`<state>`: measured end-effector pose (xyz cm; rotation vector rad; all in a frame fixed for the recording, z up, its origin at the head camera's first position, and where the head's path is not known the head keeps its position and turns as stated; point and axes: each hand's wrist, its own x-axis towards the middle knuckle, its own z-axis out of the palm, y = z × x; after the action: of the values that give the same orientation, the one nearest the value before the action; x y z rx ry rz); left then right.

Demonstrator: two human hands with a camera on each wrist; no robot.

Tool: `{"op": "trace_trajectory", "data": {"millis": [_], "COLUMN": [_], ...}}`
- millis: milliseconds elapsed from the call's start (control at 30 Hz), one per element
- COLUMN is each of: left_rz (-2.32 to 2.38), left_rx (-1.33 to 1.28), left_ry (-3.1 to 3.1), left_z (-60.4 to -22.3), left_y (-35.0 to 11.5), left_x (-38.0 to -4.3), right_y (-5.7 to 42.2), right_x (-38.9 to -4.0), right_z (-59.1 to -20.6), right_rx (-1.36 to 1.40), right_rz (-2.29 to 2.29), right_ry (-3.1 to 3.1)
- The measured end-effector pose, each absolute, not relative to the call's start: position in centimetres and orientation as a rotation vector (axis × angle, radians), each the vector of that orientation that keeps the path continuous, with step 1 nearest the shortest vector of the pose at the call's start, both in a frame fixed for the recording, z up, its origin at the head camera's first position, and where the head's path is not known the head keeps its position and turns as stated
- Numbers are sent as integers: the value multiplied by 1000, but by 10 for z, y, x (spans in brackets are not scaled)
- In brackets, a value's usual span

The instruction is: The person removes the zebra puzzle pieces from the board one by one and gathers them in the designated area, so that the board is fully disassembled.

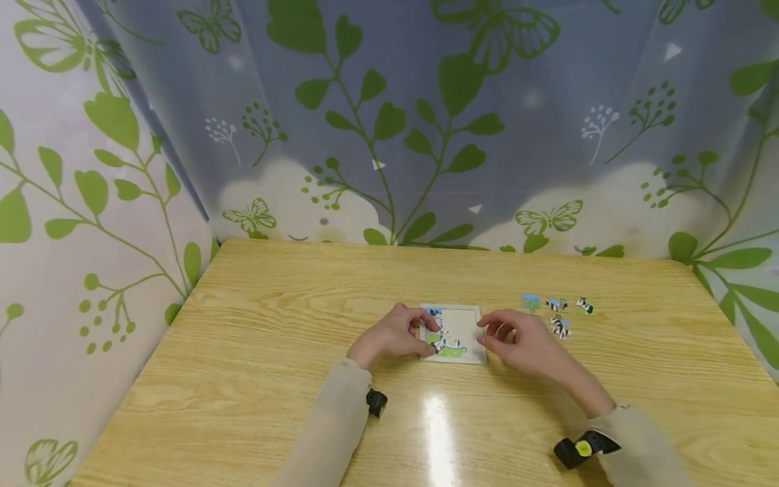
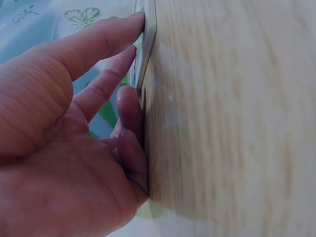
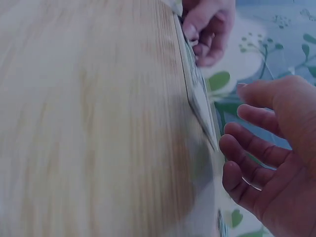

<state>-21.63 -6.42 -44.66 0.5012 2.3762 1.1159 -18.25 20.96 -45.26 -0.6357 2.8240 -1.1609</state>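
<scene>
"Puzzle board, flat, pale-framed and four-sided [image 1: 459, 360]: where does it lie?"

"On the glossy table with yellowish wood grain [image 1: 255, 338], between the person's two hands. Its left side and lower part hold green, blue and black-and-white picture pieces [image 1: 451, 351]; the upper right shows a plain cream floor [image 1: 461, 323]."

"What is the left hand [image 1: 397, 333] doing?"

"It rests over the board's left side. Thumb and index finger are extended and spread from each other, their tips touching down on the pieces there. In the left wrist view the outer fingers bend in close to the tabletop."

"And the right hand [image 1: 523, 341]?"

"Just beside the board's right edge, fingers relaxed, slightly bent and parted, with the thumb away from them. The right wrist view shows it empty, a small gap from the frame."

"Anything lying loose?"

"Four small printed pieces, to the right of the board and beyond the right hand: a blue-and-green one [image 1: 531, 302], two with black-and-white animal stripes [image 1: 556, 304] [image 1: 560, 328], and a black-and-white one with a green base [image 1: 585, 306]."

"What stands behind?"

"A blue-and-white cloth with green leaves and butterflies [image 1: 377, 122]. Both forearms wear beige sleeves [image 1: 328, 423], with a black strap [image 1: 376, 403] at each wrist."
</scene>
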Motion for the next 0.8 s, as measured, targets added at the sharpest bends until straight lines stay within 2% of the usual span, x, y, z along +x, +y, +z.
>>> {"op": "trace_trajectory", "data": {"millis": [400, 800], "left_rz": [1121, 1062], "left_rx": [517, 513], "left_ry": [2369, 2402], "left_z": [-446, -447], "left_y": [-64, -64], "left_x": [-216, -216], "right_y": [183, 178], "right_x": [-188, -189], "right_z": [-460, -459], "right_rx": [-809, -751], "right_rz": [-1007, -979], "right_ry": [2774, 2771]}}
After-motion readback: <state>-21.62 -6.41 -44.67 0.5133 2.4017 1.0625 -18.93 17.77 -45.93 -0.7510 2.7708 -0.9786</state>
